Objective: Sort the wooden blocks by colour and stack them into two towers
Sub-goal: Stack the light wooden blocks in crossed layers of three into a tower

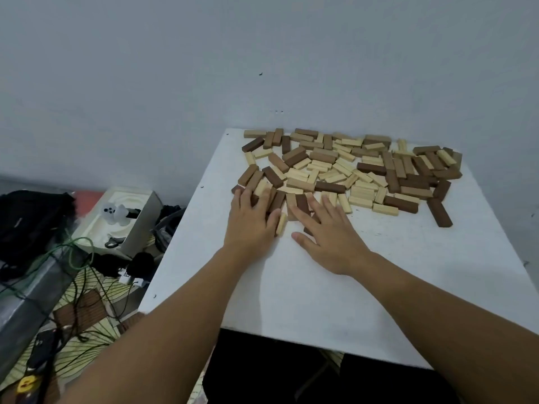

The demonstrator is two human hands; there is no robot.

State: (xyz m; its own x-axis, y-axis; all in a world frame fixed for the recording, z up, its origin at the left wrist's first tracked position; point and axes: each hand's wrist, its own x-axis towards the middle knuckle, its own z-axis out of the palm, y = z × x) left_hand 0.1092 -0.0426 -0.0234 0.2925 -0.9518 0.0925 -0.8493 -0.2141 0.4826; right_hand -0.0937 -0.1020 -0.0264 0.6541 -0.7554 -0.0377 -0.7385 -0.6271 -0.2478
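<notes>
Both hands lie flat w/ fingers straight on the white worktop (291, 287), gripping nothing. Left hand (252, 221) has fingertips pressed on dark and light blocks at the near-left edge of the block pile (350, 170); a pale block (281, 224) sits just beside its thumb. Right hand (326, 231) covers a few blocks too. Rest of the pile spreads beyond the fingers and off to the right, unsorted, no towers yet.

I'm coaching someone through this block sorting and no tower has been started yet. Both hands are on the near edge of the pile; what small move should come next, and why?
Probably pull one dark block out toward the bare near part of the table as a tower base. The light and dark blocks lie mixed and flat, and the right hand and left hand rest flat on the pile's near edge, gripping nothing.
</notes>
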